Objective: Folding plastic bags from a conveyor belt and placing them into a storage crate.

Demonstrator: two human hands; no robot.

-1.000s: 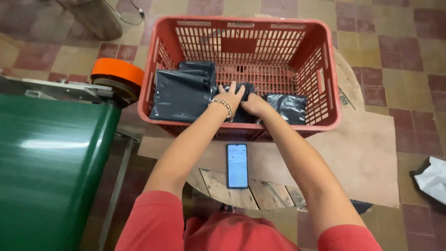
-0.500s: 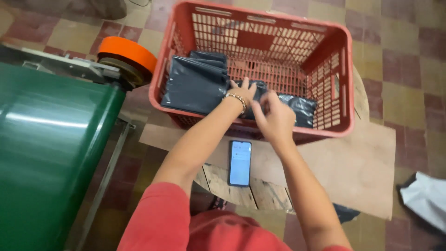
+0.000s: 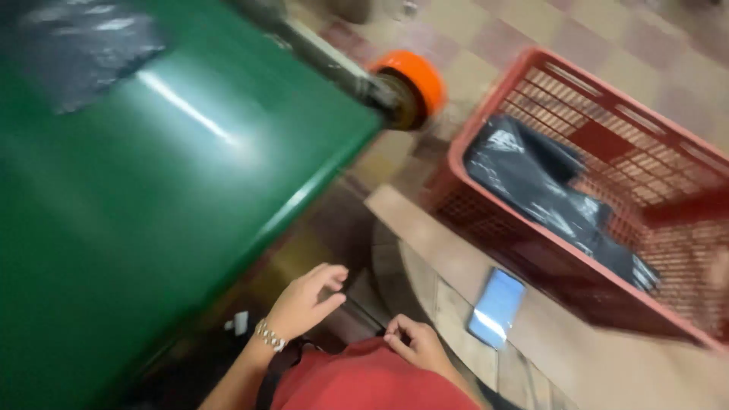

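Bare and holding nothing, the left hand (image 3: 304, 302) hangs low in the view with its fingers loosely spread and slightly bent, a metal bracelet (image 3: 269, 335) at the wrist. It touches nothing that can be made out, and lies just beside the sloping edge of the green machine surface (image 3: 152, 197). The right hand (image 3: 416, 345) sits close to the body, fingers curled inward into a loose, narrow fist above the red garment (image 3: 364, 383); whether anything lies inside the curl cannot be told. Both hands are well apart from the crate.

To the right of the right hand, a phone (image 3: 497, 307) with a lit pale screen lies flat on the wooden worktop (image 3: 562, 357), just in front of the near wall of the red plastic crate (image 3: 486, 137). The crate has lattice sides and stands on the worktop; inside it lie black plastic-wrapped packages (image 3: 531, 182), stacked along its left and near sides.

At the upper edge of the green surface an orange roller (image 3: 419, 80) caps a dark metal shaft (image 3: 319, 55). A tiled floor (image 3: 486, 38) in pale and reddish squares lies beyond. The whole view is motion-blurred.
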